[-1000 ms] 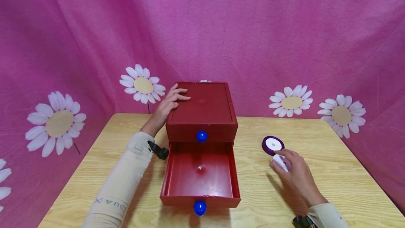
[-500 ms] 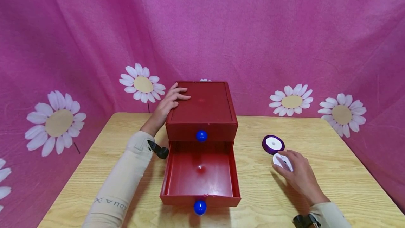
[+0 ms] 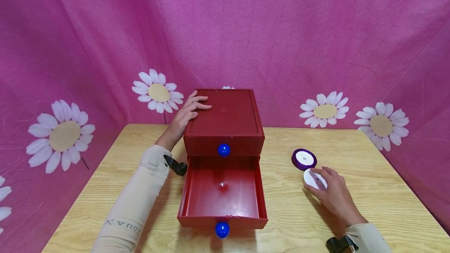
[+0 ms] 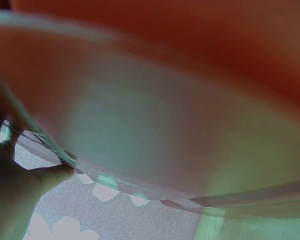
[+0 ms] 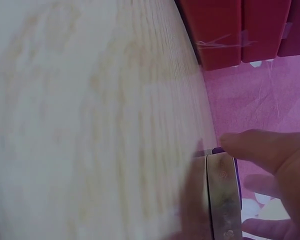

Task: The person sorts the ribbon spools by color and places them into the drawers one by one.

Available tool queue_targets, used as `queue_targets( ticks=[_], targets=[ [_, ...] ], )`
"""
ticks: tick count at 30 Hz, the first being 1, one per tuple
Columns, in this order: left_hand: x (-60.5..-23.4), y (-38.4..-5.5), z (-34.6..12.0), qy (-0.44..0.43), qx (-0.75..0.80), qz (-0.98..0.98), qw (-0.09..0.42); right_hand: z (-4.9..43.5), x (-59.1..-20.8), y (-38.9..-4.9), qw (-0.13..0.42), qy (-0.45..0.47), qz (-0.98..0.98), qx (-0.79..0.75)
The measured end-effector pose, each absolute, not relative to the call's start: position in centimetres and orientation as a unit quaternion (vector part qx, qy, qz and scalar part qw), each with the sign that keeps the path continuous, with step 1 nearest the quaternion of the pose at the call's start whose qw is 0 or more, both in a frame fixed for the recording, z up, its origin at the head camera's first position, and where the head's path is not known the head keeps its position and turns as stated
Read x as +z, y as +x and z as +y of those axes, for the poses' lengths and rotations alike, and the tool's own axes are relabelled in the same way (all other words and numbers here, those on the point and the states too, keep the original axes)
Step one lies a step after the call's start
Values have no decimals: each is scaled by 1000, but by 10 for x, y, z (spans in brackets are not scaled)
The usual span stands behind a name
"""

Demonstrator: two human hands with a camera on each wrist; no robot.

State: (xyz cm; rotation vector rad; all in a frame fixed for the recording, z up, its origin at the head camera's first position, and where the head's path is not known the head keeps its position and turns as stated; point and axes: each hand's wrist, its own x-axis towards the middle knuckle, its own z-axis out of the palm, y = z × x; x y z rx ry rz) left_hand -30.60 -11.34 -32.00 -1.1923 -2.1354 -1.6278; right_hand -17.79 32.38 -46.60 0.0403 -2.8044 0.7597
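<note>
My left hand [image 3: 184, 118] rests on the left edge of the red drawer cabinet [image 3: 225, 114], fingers spread over its top. The cabinet's lower drawer [image 3: 222, 206] stands pulled out, its bottom bare. On the right, my right hand [image 3: 333, 192] holds a ribbon spool [image 3: 311, 178] with a white face, thumb and fingers around its rim. In the right wrist view the spool's side [image 5: 223, 195] shows pale printed ribbon, low over the tabletop. Just behind it lies a purple ribbon spool [image 3: 304, 159] with a white centre.
The cabinet and spools stand on a light wooden table [image 3: 281, 221]. Blue ball knobs [image 3: 224, 150] sit on both drawers. A pink cloth with daisies [image 3: 281, 50] hangs around the back and sides.
The spool in my right hand has gone from tilted to flatter, and the hand has shifted slightly right. My left hand and the drawers have stayed put.
</note>
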Motion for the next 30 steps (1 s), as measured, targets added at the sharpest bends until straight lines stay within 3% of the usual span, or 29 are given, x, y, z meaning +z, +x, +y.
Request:
queue_targets(
  ticks=[10, 19, 30],
  targets=[
    [-319, -305, -114, -401, -559, -719, 97, 325, -467, -179, 68, -4, -964, 257],
    [-319, -305, -114, -401, -557, -721, 97, 326, -468, -179, 85, 19, -963, 255],
    [-318, -304, -114, -404, -553, -721, 101, 324, -464, -179, 64, 6, -965, 255]
  ],
)
